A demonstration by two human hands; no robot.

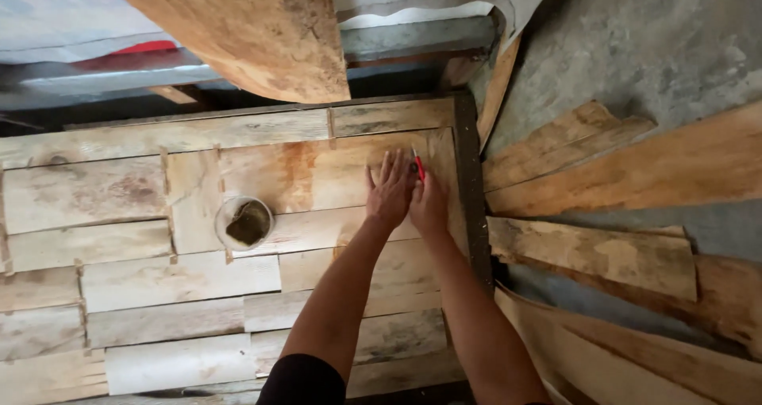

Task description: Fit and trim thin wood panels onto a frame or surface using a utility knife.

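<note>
Left hand [389, 189] lies flat, fingers spread, on the veneer sheet [317, 175]; right hand [429, 202] grips a red pen [417, 165].

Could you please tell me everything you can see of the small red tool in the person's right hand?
The red tool is thin and stick-like, perhaps a pencil or small knife; its kind is unclear. Only its upper part shows, slanting above the right hand, which grips it. Its tip points toward the far right corner of the wooden panel. The left hand lies flat just beside it.
</note>
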